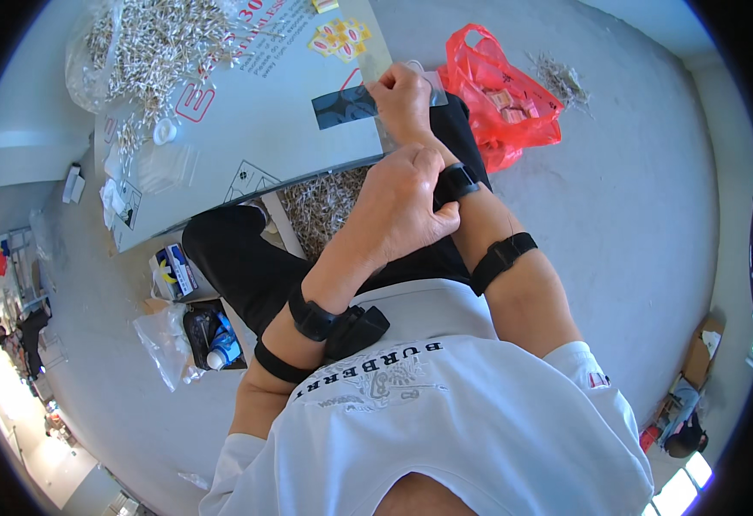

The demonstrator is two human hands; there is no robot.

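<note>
My left hand [398, 206] reaches across to my right forearm, its fingers and thumb closed about the black wristband [456, 184] there. Ahead of it, my right hand [404, 101] is curled closed at the right edge of the grey printed board [282, 112]. Beside its fingertips lies a dark, shiny flat piece [342, 108]. Clear plastic [436, 89] shows on the other side of this hand. Whatever the right fingers hold is hidden by the hand itself. More black straps ring both forearms.
A heap of thin cotton swabs [161, 52] covers the far left of the board, near yellow-white cards [339, 39]. A red plastic bag [501, 112] with small packs stands right. Loose swabs [323, 206] fill a box below the board. An open carton [213, 335] sits left.
</note>
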